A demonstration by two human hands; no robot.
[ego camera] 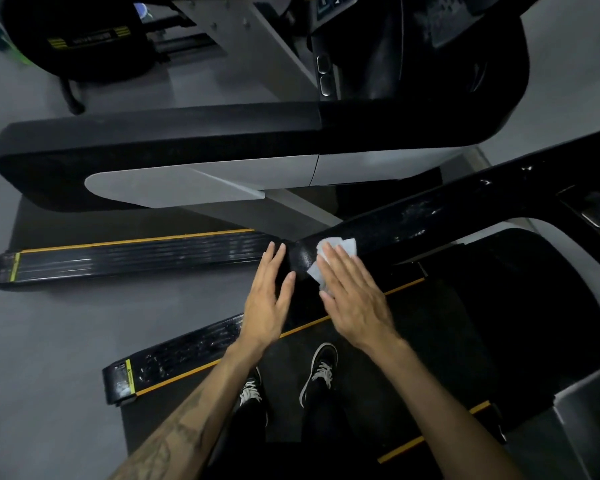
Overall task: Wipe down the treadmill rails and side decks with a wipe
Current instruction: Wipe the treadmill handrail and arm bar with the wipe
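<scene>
A black treadmill rail (430, 216) runs from the upper right down to its end at centre frame. My right hand (354, 296) lies flat with straight fingers on a white wipe (343, 245), pressing it against the rail's end. My left hand (269, 299) is open just left of the rail's end, fingers straight, fingertips at its tip. Below them the left side deck (187, 351), black with a yellow edge stripe and wet streaks, slants toward the lower left. I stand on the belt (413, 341).
A neighbouring treadmill's rail (153, 140) and its side deck (118, 258) lie across the upper left. Its grey upright (257, 46) rises at top centre. Grey floor (49, 341) is on the left. My two shoes (291, 379) are on the belt.
</scene>
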